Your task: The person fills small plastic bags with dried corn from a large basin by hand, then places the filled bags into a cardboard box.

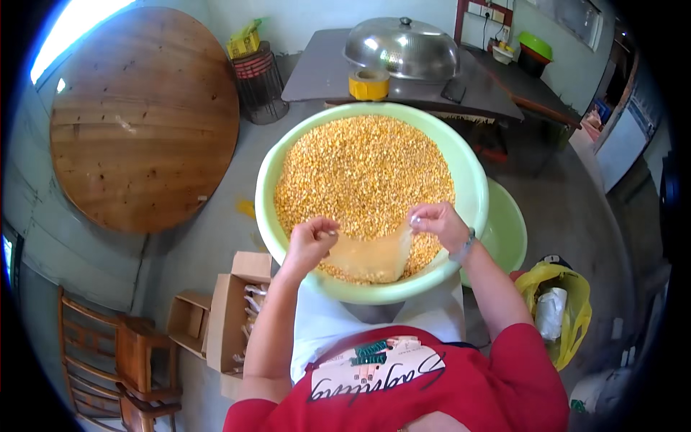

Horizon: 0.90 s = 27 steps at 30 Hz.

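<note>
A large pale green basin (267, 205) full of yellow corn kernels (363, 169) stands in front of me. Over the near part of the corn I hold a thin see-through plastic bag (368, 258) spread between both hands. My left hand (312, 243) pinches its left upper corner. At the opposite corner, my right hand (440, 225) grips the plastic between thumb and fingers. The bag hangs down close to the kernels, which show through it. Whether anything lies inside it, I cannot tell.
A second green basin (506, 230) sits lower at the right, near a yellow plastic bag (568, 324) with a white roll. At left are an open cardboard box (229, 317) and a wooden chair (144, 360). Behind, a dark table (317, 75) carries a metal dome lid (404, 50) and yellow tape (368, 90).
</note>
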Each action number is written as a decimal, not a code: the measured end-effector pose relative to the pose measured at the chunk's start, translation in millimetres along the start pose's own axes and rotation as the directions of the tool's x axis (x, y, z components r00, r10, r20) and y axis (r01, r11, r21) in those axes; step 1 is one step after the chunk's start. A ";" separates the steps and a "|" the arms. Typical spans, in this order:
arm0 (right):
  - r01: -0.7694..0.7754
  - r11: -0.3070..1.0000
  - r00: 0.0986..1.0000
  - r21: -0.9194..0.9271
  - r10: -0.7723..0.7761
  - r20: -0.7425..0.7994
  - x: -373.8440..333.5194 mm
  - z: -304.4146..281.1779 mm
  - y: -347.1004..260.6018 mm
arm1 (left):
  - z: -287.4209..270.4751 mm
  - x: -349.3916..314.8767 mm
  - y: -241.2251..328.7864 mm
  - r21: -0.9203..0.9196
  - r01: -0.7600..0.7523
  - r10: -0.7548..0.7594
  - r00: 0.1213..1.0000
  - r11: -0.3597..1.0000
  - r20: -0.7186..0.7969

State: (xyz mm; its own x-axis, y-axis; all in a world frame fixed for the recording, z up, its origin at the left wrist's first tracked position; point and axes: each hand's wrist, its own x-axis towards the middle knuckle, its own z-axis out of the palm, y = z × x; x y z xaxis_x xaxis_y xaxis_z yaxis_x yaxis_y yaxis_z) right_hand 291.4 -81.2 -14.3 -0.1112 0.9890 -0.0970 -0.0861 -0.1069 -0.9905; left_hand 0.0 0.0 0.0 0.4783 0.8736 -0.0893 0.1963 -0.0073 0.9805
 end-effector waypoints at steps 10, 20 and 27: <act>0.262 0.826 0.948 0.500 -0.317 0.027 26.2 32.3 3.6 | 0.4 -0.1 18.3 -0.136 -0.171 0.150 0.977 0.976 -0.149; 0.074 0.946 0.997 0.316 -0.064 -0.043 54.2 46.5 12.1 | 3.7 7.0 9.0 0.585 -0.379 0.535 0.838 0.717 -0.112; 0.148 0.979 0.971 -0.141 -0.117 0.207 54.5 53.5 29.5 | 38.9 22.3 35.9 0.384 -0.356 0.341 0.934 0.852 0.109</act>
State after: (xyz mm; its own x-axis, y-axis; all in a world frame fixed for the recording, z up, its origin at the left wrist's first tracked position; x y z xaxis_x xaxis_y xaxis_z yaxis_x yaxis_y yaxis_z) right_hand 229.8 -35.8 -43.6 -0.3032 0.9520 0.0415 0.0387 0.0559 -0.9977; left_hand 51.0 0.3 26.4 0.6069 0.7602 0.2318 0.3259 -0.5040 0.7998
